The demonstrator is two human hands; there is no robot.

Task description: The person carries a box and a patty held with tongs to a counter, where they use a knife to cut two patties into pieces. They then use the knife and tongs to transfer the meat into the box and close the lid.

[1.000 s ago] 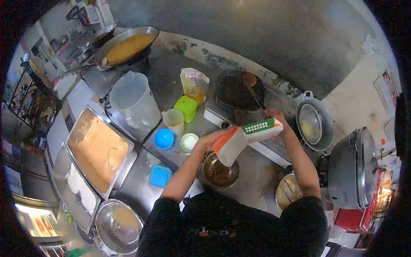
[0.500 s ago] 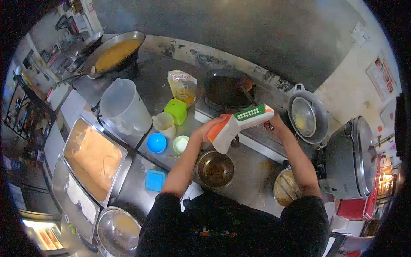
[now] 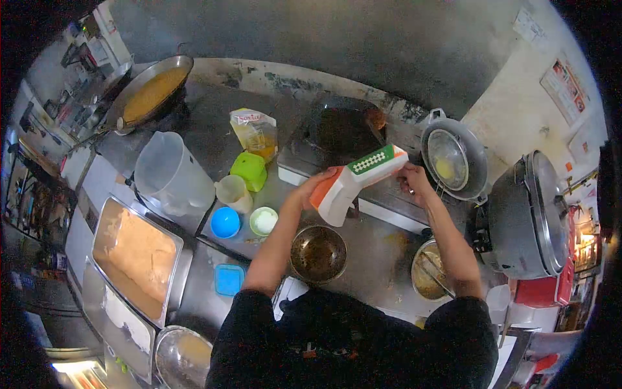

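Both hands grip the carton (image 3: 356, 183): left hand (image 3: 315, 186) clasps its orange bottom, right hand (image 3: 410, 176) pinches the green top end. Since a second ago the carton has risen off the steep tilt and now lies flatter, above the steel bowl (image 3: 318, 253) near the bench's front edge, so pouring looks paused or over. Behind it sits the dark pan (image 3: 340, 131); left stand the small white cup (image 3: 264, 220) and blue lid (image 3: 225, 222).

carton (image 3: 355, 183) above bowl (image 3: 317, 253) | wok (image 3: 341, 131) behind | jug (image 3: 171, 171) left
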